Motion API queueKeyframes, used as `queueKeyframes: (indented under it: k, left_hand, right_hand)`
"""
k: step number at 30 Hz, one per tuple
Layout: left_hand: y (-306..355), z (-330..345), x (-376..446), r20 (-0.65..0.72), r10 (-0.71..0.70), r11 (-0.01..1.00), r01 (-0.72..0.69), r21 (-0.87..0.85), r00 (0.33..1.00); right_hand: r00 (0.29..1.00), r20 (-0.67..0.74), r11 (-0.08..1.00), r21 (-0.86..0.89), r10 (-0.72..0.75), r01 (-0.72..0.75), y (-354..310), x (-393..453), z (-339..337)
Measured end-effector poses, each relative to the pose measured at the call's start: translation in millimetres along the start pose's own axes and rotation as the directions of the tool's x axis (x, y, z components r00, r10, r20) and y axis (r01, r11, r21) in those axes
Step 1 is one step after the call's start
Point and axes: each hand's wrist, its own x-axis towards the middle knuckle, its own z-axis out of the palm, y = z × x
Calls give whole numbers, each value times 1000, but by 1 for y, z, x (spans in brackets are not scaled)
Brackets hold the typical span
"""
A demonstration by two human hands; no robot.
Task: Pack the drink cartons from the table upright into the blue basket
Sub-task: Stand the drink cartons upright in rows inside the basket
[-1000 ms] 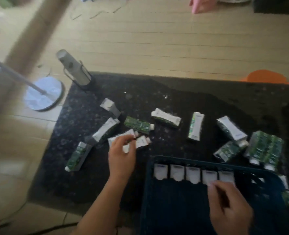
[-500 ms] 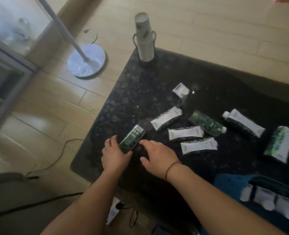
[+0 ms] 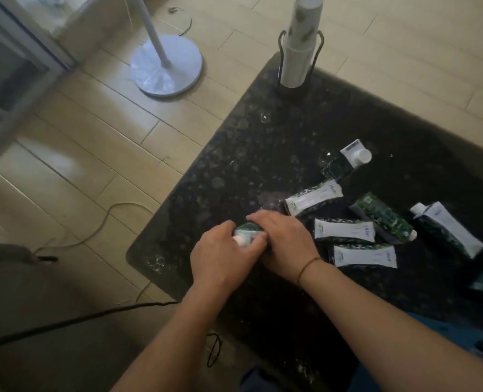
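A green-and-white drink carton (image 3: 248,232) with a white cap is held between both my hands near the left corner of the dark speckled table (image 3: 263,154). My left hand (image 3: 223,254) wraps its near side and my right hand (image 3: 284,244) covers its far side. Several more cartons lie flat to the right: one with a white cap (image 3: 345,161), a white-faced one (image 3: 313,198), two more white-faced ones (image 3: 345,230) (image 3: 364,256), a green one (image 3: 383,217) and a dark one (image 3: 449,232). Only a corner of the blue basket (image 3: 461,335) shows at the lower right.
A stack of paper cups in a black wire holder (image 3: 299,52) stands at the table's far corner. On the wooden floor to the left are a white round fan base (image 3: 166,69) and cables (image 3: 107,222). The table's left edge lies close to my hands.
The view swung left, away from the basket. My right hand left the basket and joined the left hand on a carton near the table's left corner; both now close around it.
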Motion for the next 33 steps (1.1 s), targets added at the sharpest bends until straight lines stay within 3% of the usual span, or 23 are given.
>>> queueKeyframes:
  k: [2,4,5,7,10,12,14,16,18,21,23,24,26,28,30,33]
  left_hand:
    - [7,-4,-16,-6,92,955,-90,-284,996]
    - [6,-5,-27,11,180,812,-142,-566,984]
    - [4,-3,-31,53,219,758,-136,-637,974]
    - [8,-2,-35,246,286,684,-17,-729,926]
    - [31,0,-42,539,441,586,225,-778,718]
    - [50,2,-55,586,546,498,331,-802,599]
    - [73,3,-73,564,541,489,313,-815,625]
    - [98,8,-95,477,515,544,158,-824,713]
    - [118,17,-119,418,545,612,-5,-791,727]
    - [142,29,-155,476,639,678,-149,-720,605]
    - [153,42,-175,474,706,679,-311,-666,527]
    - [156,52,-182,467,707,690,-374,-620,531]
    - [157,73,-193,508,577,809,-362,-463,639]
    - [156,93,-199,577,379,914,-196,-355,724]
    - [154,107,-211,629,250,919,24,-394,736]
    - [149,119,-227,592,177,886,134,-444,786]
  right_hand:
    - [983,-16,929,332,182,-166,-3,-17,-14]
    - [935,63,701,646,348,-304,-4,-40,-28]
    - [922,72,594,745,381,-304,-2,-52,-36]
    - [923,84,465,845,375,-265,1,-79,-55]
    - [953,114,387,895,281,-222,2,-118,-87]
    - [950,99,359,910,297,-207,2,-146,-104]
    - [919,37,368,909,391,-194,0,-175,-115]
    - [834,-17,313,931,552,-188,-5,-207,-122]
    - [680,-45,232,955,732,-187,-9,-240,-125]
    - [420,-60,164,963,906,-215,-5,-293,-125]
    - [322,-74,161,954,944,-254,-3,-330,-126]
    - [303,-94,189,935,948,-301,0,-347,-125]
    - [313,-153,282,859,937,-427,10,-374,-115]
    - [376,-168,362,762,911,-536,25,-388,-97]
    - [456,-131,419,666,880,-617,43,-387,-76]
    - [566,-92,517,544,820,-661,65,-367,-41]
